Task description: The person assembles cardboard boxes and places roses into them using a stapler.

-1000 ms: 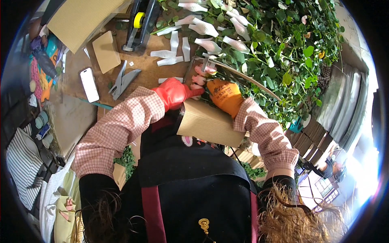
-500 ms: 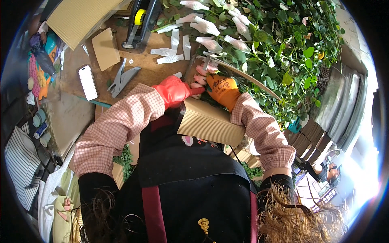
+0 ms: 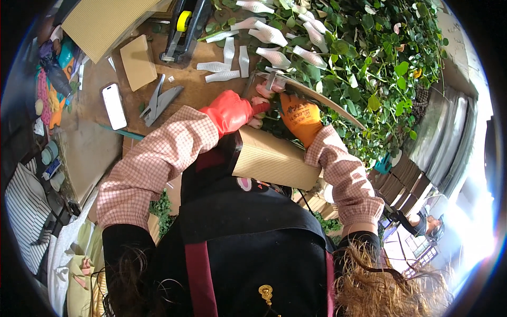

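Note:
Several pink roses (image 3: pixel 262 91) lie bunched in a corrugated cardboard wrap (image 3: pixel 275 159) in front of my body. My left hand (image 3: pixel 228 112), in a red glove, is at the left side of the roses. One finger reaches across the blooms; the others are curled underneath, and what they hold is hidden. To the right of the roses is my right hand (image 3: pixel 301 117), in an orange glove with dark fingers. It points down among stems inside the wrap's raised flap (image 3: pixel 322 100), and its fingertips are hidden.
Several buds in white mesh sleeves (image 3: pixel 269 34) lie beyond my hands. Leafy rose stems (image 3: pixel 380 68) are heaped at right. A grey stapler (image 3: pixel 161 103), phone (image 3: pixel 114 107), tape dispenser (image 3: pixel 185 31) and cardboard piece (image 3: pixel 138 63) are at left. Another person (image 3: pixel 432 226) is at far right.
My right hand has drawn back slightly to the right, away from the roses. My left hand has shifted a little up, uncovering more of the pink blooms.

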Demonstrator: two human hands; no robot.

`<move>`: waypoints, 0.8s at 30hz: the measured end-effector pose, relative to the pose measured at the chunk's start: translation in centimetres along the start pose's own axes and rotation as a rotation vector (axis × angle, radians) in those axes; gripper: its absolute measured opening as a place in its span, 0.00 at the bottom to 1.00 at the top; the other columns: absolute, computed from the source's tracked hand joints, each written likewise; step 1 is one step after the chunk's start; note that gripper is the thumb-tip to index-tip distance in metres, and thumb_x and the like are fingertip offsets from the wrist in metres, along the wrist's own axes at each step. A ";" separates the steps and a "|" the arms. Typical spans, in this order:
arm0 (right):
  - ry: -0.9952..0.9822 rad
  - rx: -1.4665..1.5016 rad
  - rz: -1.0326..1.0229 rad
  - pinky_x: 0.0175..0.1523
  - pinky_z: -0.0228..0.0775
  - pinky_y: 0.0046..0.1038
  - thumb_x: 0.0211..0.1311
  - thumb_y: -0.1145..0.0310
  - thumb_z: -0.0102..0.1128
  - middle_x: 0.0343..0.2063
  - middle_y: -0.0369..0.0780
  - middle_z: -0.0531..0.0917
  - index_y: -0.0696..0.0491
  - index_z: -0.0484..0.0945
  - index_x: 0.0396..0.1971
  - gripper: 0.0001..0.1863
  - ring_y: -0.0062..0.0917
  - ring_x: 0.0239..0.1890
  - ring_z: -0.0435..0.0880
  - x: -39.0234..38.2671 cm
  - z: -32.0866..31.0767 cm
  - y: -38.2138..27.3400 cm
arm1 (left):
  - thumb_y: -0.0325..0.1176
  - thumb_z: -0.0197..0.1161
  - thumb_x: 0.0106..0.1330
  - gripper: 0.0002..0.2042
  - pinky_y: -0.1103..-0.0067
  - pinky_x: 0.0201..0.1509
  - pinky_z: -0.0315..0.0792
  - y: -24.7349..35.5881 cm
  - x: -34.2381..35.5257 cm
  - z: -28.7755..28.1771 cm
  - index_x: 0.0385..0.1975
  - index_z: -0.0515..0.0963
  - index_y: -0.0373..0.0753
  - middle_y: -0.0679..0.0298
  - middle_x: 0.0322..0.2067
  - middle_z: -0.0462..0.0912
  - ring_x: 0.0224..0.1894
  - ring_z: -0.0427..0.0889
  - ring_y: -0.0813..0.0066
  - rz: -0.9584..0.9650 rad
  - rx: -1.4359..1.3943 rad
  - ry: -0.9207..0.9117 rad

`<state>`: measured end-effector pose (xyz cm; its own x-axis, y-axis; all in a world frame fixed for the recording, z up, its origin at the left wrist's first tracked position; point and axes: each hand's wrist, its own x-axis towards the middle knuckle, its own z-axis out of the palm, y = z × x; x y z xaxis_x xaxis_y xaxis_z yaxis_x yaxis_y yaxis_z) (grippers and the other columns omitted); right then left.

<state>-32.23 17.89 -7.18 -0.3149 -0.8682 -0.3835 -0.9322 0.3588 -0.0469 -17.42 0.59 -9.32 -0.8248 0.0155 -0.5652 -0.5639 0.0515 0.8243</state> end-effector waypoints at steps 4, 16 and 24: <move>-0.201 0.056 0.103 0.45 0.77 0.38 0.59 0.58 0.62 0.41 0.43 0.84 0.49 0.76 0.47 0.18 0.38 0.43 0.85 0.7 0.4 -0.3 | 0.39 0.52 0.71 0.16 0.67 0.37 0.78 1.7 -0.4 -1.0 0.52 0.76 0.38 0.58 0.31 0.86 0.30 0.85 0.57 0.246 0.953 -0.099; -0.024 0.099 -0.042 0.48 0.76 0.38 0.59 0.60 0.61 0.44 0.43 0.82 0.49 0.75 0.52 0.21 0.39 0.45 0.83 -0.4 0.5 0.4 | 0.33 0.52 0.64 0.23 0.68 0.57 0.71 -1.5 1.2 -0.4 0.61 0.72 0.42 0.61 0.61 0.72 0.57 0.75 0.63 0.684 1.098 0.013; 0.122 -0.090 0.038 0.50 0.76 0.39 0.67 0.67 0.49 0.44 0.48 0.82 0.56 0.75 0.50 0.16 0.40 0.47 0.83 1.2 -0.6 0.8 | 0.35 0.56 0.65 0.19 0.63 0.50 0.75 -0.1 1.0 -0.6 0.57 0.75 0.44 0.55 0.52 0.78 0.47 0.81 0.55 0.494 0.681 -0.002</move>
<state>-33.42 16.91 -7.11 -0.3643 -0.8919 -0.2680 -0.9298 0.3647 0.0504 -18.21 -0.03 -9.97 -0.9696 0.1966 -0.1456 0.0111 0.6298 0.7766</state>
